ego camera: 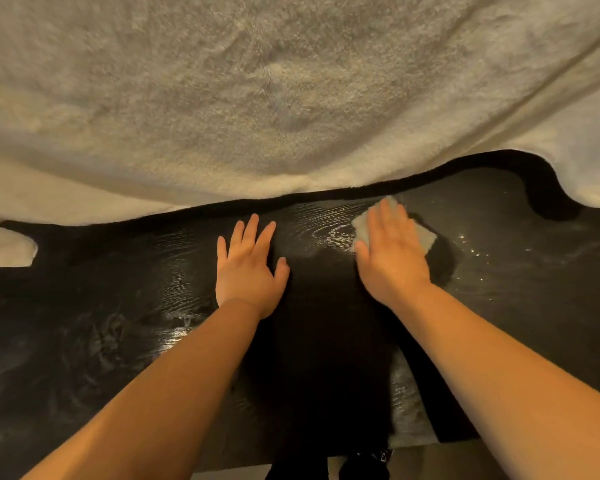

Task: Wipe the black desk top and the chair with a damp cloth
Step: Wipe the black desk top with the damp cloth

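A cream fleecy blanket (291, 81) filled everything beyond both sets of fingertips, its wavy lower edge lying over the far part of the black counter (118, 323) and hiding it. One lobe of the blanket came down well to the outside of the left hand, and another dipped down to the outside of the right hand, leaving a dark shadowed hollow between. The bare part of the counter showed a wood grain with a wet sheen, brightest in the strip between the two hands and in streaks near the left forearm. Small glinting droplets lay to the outside of the right hand. Below the forearms a strip of pale floor (465, 459) showed past the counter's near edge. The cloth (425, 235) was a small pale grey-green pad, apparently folded into a rough square, lying flat on the counter close to the blanket's edge. It sat directly under the right hand (392, 251), which pressed on it with straight, close-set fingers, so that only its corners showed past the fingertips and along either side. The left hand (248, 271) lay flat on the bare counter beside it, apart from the cloth, fingers spread and holding nothing.
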Available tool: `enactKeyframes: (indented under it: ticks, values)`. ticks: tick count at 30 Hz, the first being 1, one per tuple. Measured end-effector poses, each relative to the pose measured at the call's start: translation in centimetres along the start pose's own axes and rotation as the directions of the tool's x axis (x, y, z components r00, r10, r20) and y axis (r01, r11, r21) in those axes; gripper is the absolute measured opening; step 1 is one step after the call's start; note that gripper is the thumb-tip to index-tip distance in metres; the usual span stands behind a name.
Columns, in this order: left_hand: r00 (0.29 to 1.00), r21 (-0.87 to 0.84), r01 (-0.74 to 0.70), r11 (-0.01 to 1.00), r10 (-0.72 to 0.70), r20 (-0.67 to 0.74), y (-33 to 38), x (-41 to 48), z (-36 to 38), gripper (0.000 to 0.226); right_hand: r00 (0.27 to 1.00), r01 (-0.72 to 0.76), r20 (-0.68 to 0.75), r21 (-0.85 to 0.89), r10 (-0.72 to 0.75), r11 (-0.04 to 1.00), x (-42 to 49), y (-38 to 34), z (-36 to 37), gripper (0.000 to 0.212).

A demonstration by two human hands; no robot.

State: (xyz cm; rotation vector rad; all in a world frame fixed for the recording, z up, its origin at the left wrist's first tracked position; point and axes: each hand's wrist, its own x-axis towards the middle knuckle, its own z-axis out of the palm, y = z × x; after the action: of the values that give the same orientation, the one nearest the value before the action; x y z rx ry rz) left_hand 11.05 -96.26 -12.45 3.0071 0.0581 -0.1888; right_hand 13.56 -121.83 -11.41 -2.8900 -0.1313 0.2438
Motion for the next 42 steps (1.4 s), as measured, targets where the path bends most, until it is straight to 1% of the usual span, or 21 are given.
enactKeyframes:
  ticks: [1,3,5,8,10,12,14,16,19,20,22,24,25,27,30,33,36,38,39,41,42]
  values:
    - [1.000,0.005,-0.001,1.000,0.001,0.005,0.0,0.0,0.0,0.072,0.994,0.108,0.000,-0.001,-0.108,0.994,0.1,-1.5,0.1,0.070]
    - [1.000,0.012,-0.003,1.000,0.003,0.016,-0.1,0.0,0.1,0.072,0.932,0.359,0.076,-0.035,-0.356,0.933,1.0,-4.5,0.4,0.071]
    - [1.000,-0.007,-0.002,1.000,0.002,0.021,-0.2,0.0,0.2,0.072,0.874,0.477,0.130,-0.039,-0.469,0.878,2.6,-7.0,1.1,0.072]
    - [1.000,-0.012,-0.005,1.000,0.006,0.021,-0.2,0.0,0.2,0.072,0.901,0.412,0.147,0.011,-0.409,0.911,5.3,-7.6,1.3,0.071]
    - [1.000,-0.021,0.002,1.000,-0.001,0.025,-0.1,0.0,0.2,0.072,0.952,0.282,0.127,-0.018,-0.278,0.959,5.7,-6.0,0.8,0.068]
    - [1.000,-0.022,0.008,1.000,-0.008,0.027,-0.1,0.0,0.2,0.071,0.990,0.131,0.052,-0.044,-0.128,0.990,5.1,-2.9,0.3,0.065]
    - [0.999,-0.020,0.008,1.000,-0.007,0.033,0.0,0.0,0.1,0.071,1.000,0.005,-0.020,-0.044,-0.005,0.999,3.8,0.7,0.0,0.064]
    - [0.999,-0.013,0.006,1.000,-0.005,0.033,0.0,0.0,0.0,0.070,0.996,-0.080,-0.048,-0.065,0.077,0.995,2.8,3.0,-0.2,0.066]
    - [0.999,-0.012,0.009,1.000,-0.009,0.034,-0.1,0.0,0.0,0.070,0.985,-0.167,-0.056,-0.019,0.165,0.986,2.5,1.5,0.0,0.068]
    - [0.999,-0.013,0.011,1.000,-0.010,0.036,-0.1,0.0,0.1,0.070,0.989,-0.136,-0.054,-0.011,0.135,0.991,2.7,0.2,0.1,0.068]
    - [0.999,-0.013,0.010,1.000,-0.009,0.037,-0.1,0.0,0.1,0.071,0.995,0.100,-0.023,-0.045,-0.101,0.994,3.1,-2.9,0.4,0.067]
    - [0.999,-0.010,0.006,1.000,-0.006,0.033,-0.1,0.0,0.2,0.072,0.950,0.311,0.054,-0.041,-0.308,0.950,4.0,-5.2,0.9,0.070]
    - [1.000,-0.007,0.007,1.000,-0.006,0.029,-0.1,0.0,0.2,0.073,0.936,0.344,0.092,-0.041,-0.339,0.938,4.6,-5.7,0.8,0.072]
    - [1.000,0.001,0.006,1.000,-0.006,0.013,0.0,0.1,0.1,0.073,0.950,0.297,0.119,-0.065,-0.288,0.953,5.7,-4.9,0.8,0.070]
    - [1.000,-0.008,0.005,1.000,-0.005,-0.019,0.0,0.1,0.2,0.071,0.997,0.060,0.055,-0.150,-0.053,0.987,6.2,-0.1,0.0,0.066]
    - [0.999,-0.033,0.007,0.999,-0.008,-0.033,0.0,0.0,0.2,0.070,0.986,-0.165,-0.011,-0.123,0.165,0.979,4.6,5.9,-1.0,0.073]
    - [1.000,-0.013,0.017,1.000,-0.017,-0.011,0.1,0.2,0.1,0.070,0.958,-0.286,0.016,-0.063,0.287,0.956,3.5,8.1,-2.1,0.071]
    - [1.000,0.007,0.030,1.000,-0.030,0.001,0.3,0.1,0.0,0.069,0.961,-0.273,0.015,-0.052,0.275,0.961,2.6,6.5,-2.5,0.067]
    - [0.999,0.012,0.036,0.999,-0.036,0.001,0.5,0.1,0.0,0.069,0.978,-0.206,-0.003,-0.098,0.206,0.974,2.0,5.0,-2.5,0.065]
    - [0.997,-0.009,0.078,0.997,-0.078,0.001,1.6,0.2,-0.2,0.067,1.000,0.017,-0.012,-0.190,-0.020,0.982,0.1,1.4,-1.7,0.066]
    - [0.994,-0.044,0.112,0.993,-0.112,-0.009,2.5,0.4,-0.4,0.066,0.990,0.140,0.012,-0.176,-0.140,0.974,-0.8,-0.2,-0.9,0.070]
